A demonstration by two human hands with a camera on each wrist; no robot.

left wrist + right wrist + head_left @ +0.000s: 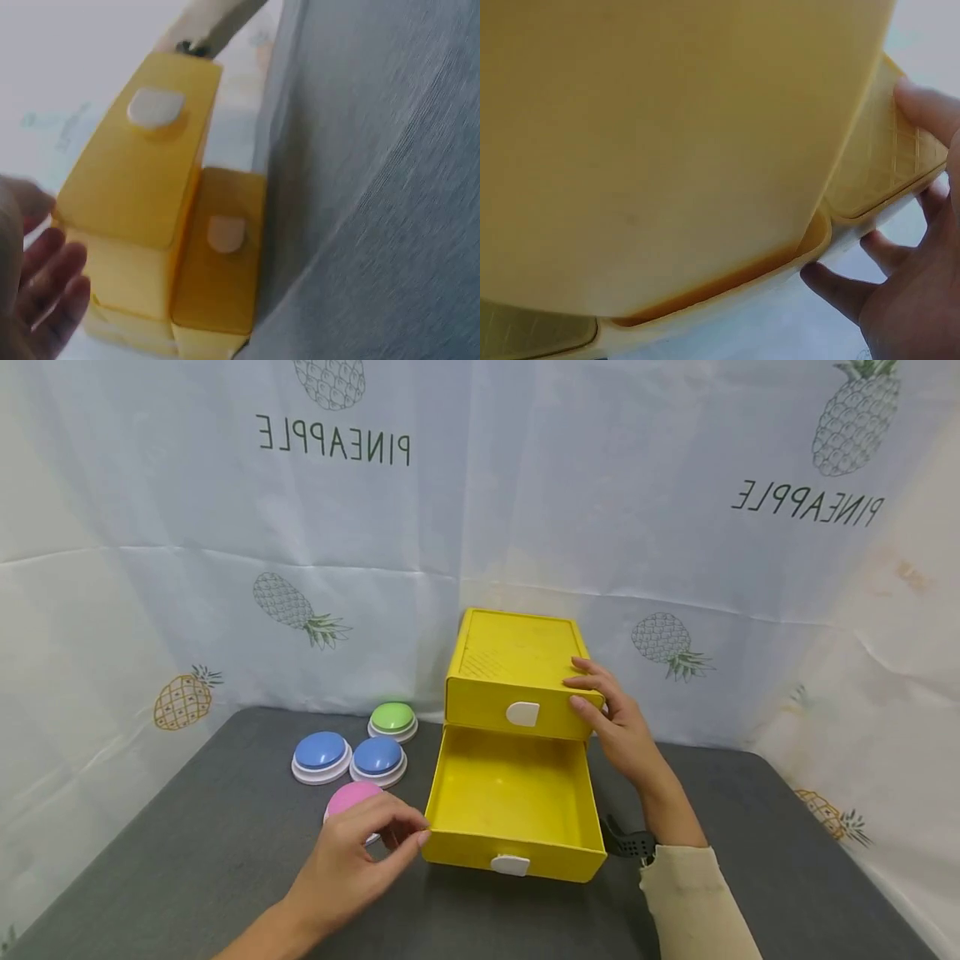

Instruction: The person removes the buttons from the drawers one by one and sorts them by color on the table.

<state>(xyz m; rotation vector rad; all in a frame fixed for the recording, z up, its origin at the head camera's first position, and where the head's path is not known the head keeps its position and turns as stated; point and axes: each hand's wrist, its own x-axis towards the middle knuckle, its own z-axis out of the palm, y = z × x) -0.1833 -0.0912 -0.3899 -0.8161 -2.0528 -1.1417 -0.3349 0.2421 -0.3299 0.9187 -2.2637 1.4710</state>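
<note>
A yellow drawer cabinet (519, 647) stands on the dark table. Its pulled-out drawer (512, 789) shows a bare inside and a white handle. Below it, in the left wrist view, a closed lower drawer (217, 277) sits nearest the table. My left hand (356, 852) pinches the left front corner of the pulled-out drawer with thumb and index finger; the other fingers hang free beside it. With fingers spread, my right hand (611, 718) rests on the right front corner of the cabinet, fingertips on top and thumb on the closed upper drawer's front (480, 706).
Left of the cabinet sit several round push buttons on white bases: a green one (393, 718), a blue one (321, 752), another blue one (378, 756) and a pink one (352, 796) partly behind my left hand. A pineapple-print curtain (360, 527) hangs behind the table (225, 827).
</note>
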